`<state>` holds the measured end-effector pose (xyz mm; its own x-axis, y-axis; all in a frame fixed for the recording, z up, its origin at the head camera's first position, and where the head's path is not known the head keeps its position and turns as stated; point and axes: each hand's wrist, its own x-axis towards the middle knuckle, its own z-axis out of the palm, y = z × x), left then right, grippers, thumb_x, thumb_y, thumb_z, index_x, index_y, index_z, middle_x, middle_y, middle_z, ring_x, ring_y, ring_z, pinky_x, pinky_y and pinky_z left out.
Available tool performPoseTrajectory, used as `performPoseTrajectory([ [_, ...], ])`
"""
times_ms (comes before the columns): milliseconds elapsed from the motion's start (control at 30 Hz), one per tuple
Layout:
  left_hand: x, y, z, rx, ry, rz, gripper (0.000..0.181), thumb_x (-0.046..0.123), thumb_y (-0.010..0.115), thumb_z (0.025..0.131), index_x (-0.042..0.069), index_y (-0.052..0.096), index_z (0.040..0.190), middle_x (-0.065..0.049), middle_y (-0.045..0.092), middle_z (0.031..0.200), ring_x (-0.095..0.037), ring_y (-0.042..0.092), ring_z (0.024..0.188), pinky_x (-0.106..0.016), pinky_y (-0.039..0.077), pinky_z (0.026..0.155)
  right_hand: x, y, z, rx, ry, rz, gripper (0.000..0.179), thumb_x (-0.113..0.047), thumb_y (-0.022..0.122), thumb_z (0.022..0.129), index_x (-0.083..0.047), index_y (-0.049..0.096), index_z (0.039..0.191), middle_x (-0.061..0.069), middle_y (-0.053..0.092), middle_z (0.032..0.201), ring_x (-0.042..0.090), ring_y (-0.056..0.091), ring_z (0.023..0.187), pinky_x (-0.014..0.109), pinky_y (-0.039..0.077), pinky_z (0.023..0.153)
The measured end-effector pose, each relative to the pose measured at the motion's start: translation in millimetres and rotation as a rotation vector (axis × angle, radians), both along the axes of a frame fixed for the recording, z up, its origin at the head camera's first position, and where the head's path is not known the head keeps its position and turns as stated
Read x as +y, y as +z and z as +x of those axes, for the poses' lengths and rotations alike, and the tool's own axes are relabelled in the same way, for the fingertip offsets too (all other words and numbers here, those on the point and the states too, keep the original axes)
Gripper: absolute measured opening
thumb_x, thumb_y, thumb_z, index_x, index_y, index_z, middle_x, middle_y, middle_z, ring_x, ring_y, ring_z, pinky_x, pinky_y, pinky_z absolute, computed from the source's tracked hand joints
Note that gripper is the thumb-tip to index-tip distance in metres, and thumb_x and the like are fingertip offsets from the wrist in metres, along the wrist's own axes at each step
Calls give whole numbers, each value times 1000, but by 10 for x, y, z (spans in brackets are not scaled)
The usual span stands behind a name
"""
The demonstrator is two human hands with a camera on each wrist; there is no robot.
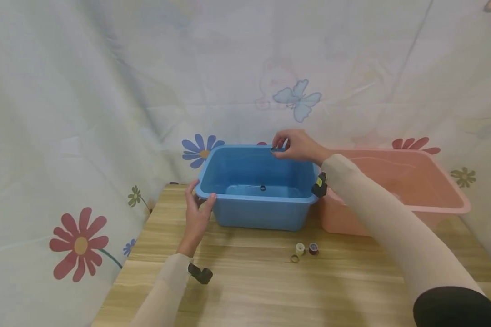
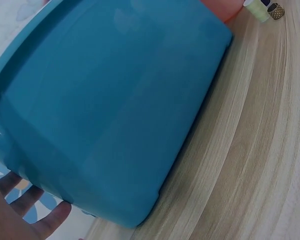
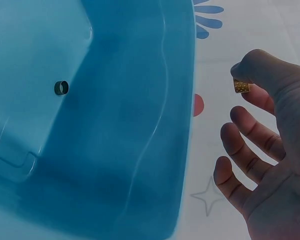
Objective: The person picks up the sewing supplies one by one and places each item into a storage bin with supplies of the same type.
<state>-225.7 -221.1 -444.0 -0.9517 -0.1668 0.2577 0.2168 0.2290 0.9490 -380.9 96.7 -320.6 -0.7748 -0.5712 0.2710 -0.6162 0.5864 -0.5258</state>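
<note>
Above the far rim of the blue basin [image 1: 262, 211], my right hand [image 1: 298, 145] pinches a gold dimpled ring thimble [image 3: 241, 87] between thumb and forefinger, the other fingers loosely bent. Another ring thimble [image 3: 61, 88] lies on the basin floor. My left hand [image 1: 196, 220] holds the basin's left front corner, thumb at the front rim and fingers along the left side. On the table in front stand a pale thread spool [image 1: 300, 248] and a dark thread spool [image 1: 313, 248], with a third ring thimble [image 1: 295, 258] beside them.
A pink basin [image 1: 438, 210] stands right of the blue one, partly behind my right forearm. Both sit on a wood-grain table [image 1: 245, 281]. A pale curtain [image 1: 229, 68] with printed flowers and a butterfly hangs close behind and at the left.
</note>
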Motion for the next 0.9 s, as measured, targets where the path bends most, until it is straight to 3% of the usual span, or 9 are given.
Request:
performPoseTrajectory([
  [233, -11, -21, -9, 23, 6, 8, 73, 29, 66, 101, 16, 23, 158, -26, 43, 152, -40, 49, 133, -57, 46, 103, -78, -88, -118, -32, 9, -5, 21, -20, 79, 90, -8, 71, 106, 13, 70, 106, 32, 64, 99, 43, 56, 85],
  [700, -2, -9, 6, 41, 6, -26, 72, 30, 64, 102, 15, 22, 159, -29, 40, 154, -43, 48, 134, -60, 43, 106, -124, -154, -156, -71, -63, 29, 22, -23, 78, 91, -11, 69, 108, 9, 68, 109, 27, 62, 101, 42, 55, 91],
  [900, 0, -23, 5, 44, 7, -20, 72, 27, 64, 102, 14, 22, 159, -30, 40, 154, -43, 49, 133, -60, 44, 105, -107, -168, -143, -90, -77, 40, 34, -22, 78, 92, -8, 67, 121, 12, 67, 115, 29, 61, 105, 46, 55, 93],
])
